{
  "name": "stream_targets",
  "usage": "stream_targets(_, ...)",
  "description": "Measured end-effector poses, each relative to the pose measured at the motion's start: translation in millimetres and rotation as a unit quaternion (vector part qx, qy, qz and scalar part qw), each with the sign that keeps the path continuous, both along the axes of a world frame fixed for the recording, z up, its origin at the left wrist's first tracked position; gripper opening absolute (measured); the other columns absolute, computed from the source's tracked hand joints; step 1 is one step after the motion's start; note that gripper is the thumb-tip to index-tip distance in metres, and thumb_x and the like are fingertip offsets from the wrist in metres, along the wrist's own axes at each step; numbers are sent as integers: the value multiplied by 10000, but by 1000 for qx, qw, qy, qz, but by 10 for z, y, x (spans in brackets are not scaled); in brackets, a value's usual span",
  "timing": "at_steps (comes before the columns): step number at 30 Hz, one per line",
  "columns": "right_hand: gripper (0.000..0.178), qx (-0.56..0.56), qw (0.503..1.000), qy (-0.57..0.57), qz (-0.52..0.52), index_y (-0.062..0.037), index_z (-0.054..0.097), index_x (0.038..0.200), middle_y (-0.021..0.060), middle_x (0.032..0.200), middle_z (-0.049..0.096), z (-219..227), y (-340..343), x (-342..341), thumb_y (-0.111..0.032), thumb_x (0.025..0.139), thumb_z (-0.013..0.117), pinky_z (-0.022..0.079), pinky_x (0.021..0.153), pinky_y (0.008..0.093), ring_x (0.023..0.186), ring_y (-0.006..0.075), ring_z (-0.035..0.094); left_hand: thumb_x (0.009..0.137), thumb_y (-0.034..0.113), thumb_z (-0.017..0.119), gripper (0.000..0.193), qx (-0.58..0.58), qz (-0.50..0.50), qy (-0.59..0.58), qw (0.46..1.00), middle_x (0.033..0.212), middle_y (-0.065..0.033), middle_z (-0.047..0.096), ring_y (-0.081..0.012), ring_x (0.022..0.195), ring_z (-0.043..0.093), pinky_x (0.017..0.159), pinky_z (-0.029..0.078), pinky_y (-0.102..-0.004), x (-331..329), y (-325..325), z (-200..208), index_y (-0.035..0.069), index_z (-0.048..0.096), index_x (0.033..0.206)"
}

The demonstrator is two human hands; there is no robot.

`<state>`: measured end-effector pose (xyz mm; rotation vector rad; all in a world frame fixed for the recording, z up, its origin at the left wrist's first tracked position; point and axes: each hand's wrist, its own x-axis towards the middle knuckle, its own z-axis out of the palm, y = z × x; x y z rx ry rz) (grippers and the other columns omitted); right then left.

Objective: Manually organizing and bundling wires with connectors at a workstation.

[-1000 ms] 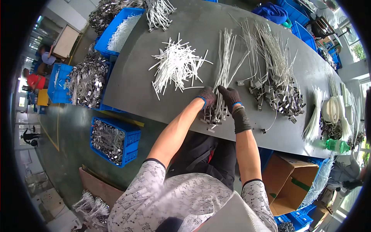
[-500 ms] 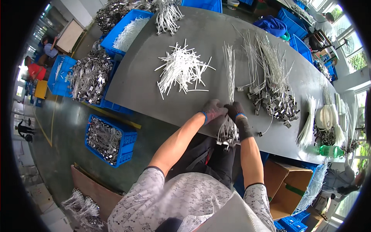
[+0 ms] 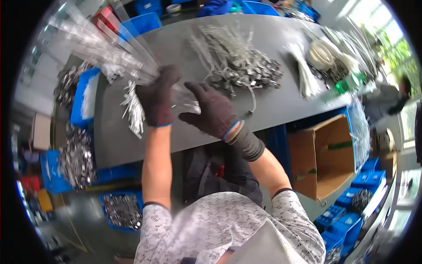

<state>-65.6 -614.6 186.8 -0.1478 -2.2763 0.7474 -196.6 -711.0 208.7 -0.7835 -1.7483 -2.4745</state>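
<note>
One bundle of pale strands (image 3: 103,50) runs from the frame's centre to its upper left, held in the person's gloved left hand (image 3: 157,99). The gloved right hand (image 3: 214,110) is spread wide beside it; blur hides whether they touch. The grey desk (image 3: 283,110) carries one white tube pile (image 3: 133,110), one clip-ended wire heap (image 3: 246,61) and one green bottle (image 3: 350,82). Bright windows (image 3: 387,39) stand upper right.
</note>
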Motion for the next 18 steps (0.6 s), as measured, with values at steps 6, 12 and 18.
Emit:
stream_targets(6,393,-335,932,-17,-140,-34,628,1269,198,1106,722,-1228,880,833,-176,914,720,566,890,438,1024,363,710,873,90,746,273,-74,94,-115,986,846,-45,663,-123,701,625,640,539,-293,-141,336,-544,-43,690,1105)
stream_targets(12,300,-144,849,-207,-465,-90,662,1237,188,1048,737,-2457,2477,2048,-252,997,586,569,860,428,960,367,722,895,212,700,200,-18,169,-193,966,724,11,529,-130,549,507,535,476,-317,-425,432,-452,31,700,981)
stream_targets(18,384,-112,796,-246,-541,-96,628,1299,260,1226,659,-2706,3790,2146,-277,965,570,520,957,522,1082,433,661,940,202,698,175,-95,132,-120,979,613,54,409,-64,548,422,604,493,-298,-389,608,-574,28,690,963)
